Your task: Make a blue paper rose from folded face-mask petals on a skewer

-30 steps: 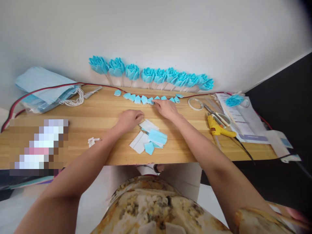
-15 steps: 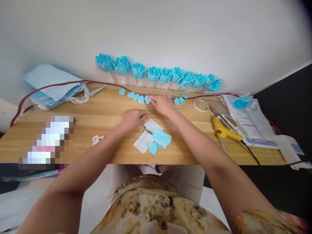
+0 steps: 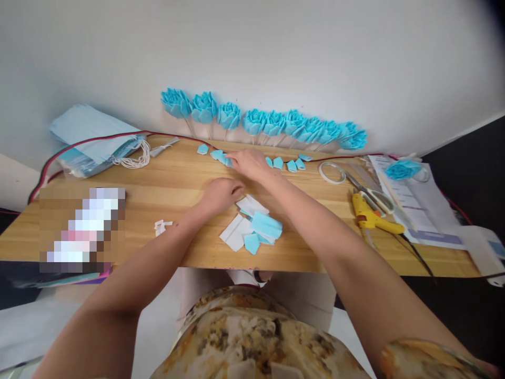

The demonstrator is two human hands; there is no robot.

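My right hand [image 3: 250,163] reaches to the back of the wooden table [image 3: 177,179] and rests its fingertips on a row of small folded blue petals [image 3: 286,164], touching the ones near the row's left end. Its fingers lie together, curled down over the pieces. My left hand [image 3: 221,192] sits closed in a loose fist on the table, just left of a pile of cut white and blue fabric pieces [image 3: 252,229]. What, if anything, the fist holds is hidden.
Several blue fabric roses [image 3: 260,121] on sticks lean against the wall. A stack of blue face masks [image 3: 92,139] lies back left. Tape roll [image 3: 329,172], scissors [image 3: 373,195], yellow glue gun [image 3: 373,218] and papers [image 3: 414,202] lie right. White scraps [image 3: 161,227] lie left.
My right hand has slid leftward along the petal row. The left hand has stayed in place; the view shifted slightly.
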